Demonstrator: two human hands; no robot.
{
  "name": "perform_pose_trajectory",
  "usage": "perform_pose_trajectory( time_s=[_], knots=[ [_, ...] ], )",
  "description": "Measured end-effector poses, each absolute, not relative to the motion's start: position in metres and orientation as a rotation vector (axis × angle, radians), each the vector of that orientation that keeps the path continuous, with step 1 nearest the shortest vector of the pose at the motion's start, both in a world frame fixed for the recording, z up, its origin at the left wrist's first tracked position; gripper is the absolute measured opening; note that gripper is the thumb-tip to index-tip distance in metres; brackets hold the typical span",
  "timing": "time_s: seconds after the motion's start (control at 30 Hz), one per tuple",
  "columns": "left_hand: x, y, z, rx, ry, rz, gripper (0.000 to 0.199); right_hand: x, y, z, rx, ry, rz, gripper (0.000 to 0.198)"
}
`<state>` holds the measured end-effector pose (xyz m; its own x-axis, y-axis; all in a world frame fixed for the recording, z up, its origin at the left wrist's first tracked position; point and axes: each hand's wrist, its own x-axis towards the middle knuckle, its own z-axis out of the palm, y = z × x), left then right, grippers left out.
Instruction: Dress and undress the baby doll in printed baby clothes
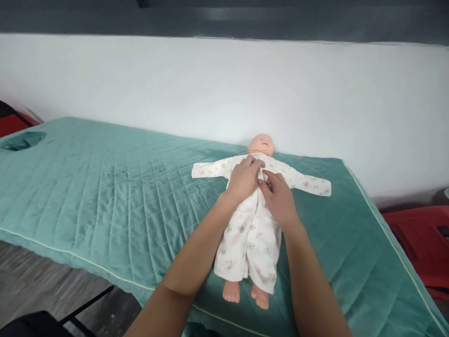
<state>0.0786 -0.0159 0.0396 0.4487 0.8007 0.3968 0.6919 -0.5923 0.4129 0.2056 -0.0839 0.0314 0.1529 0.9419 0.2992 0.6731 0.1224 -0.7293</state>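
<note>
A baby doll (260, 144) lies on its back on a green quilted bed cover, its head toward the wall and its bare feet toward me. It wears a white printed romper (242, 234), sleeves spread out to both sides. My left hand (245, 177) rests on the chest, its fingers closed on the front edge of the cloth. Beside it, my right hand (277, 192) pinches the same opening between thumb and fingers. Whatever fastener may be there is hidden by the fingertips.
The green quilted cover (105, 187) stretches far to the left, with a round hole (23, 141) near its far left end. A white wall (175, 89) runs behind the bed. A red chair-like object (417, 234) stands at the right. Dark floor (45, 276) shows at lower left.
</note>
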Motion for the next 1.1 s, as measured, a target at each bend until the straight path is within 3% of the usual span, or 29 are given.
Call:
perform_pose_trajectory(
  time_s=[0.37, 0.5, 0.67, 0.93, 1.1],
  knots=[
    [0.079, -0.012, 0.032, 2.226, 1.23, 1.129, 0.021, 0.208, -0.088, 0.037, -1.706, -1.587, 0.46, 0.043],
    [0.069, -0.026, 0.027, 1.92, 1.193, 1.198, 0.012, 0.201, -0.095, 0.041, -1.807, -1.659, 0.346, 0.027],
    [0.056, -0.036, 0.026, 1.819, 1.156, 1.149, 0.015, 0.205, -0.094, 0.043, -1.811, -1.657, 0.332, 0.015],
    [0.04, -0.037, 0.044, 2.082, 0.907, 0.832, 0.013, 0.216, -0.097, 0.052, -1.692, -1.422, 0.747, 0.033],
    [0.037, -0.042, 0.048, 2.099, 0.893, 0.781, 0.013, 0.214, -0.096, 0.049, -1.549, -1.292, 0.916, 0.034]
  ],
)
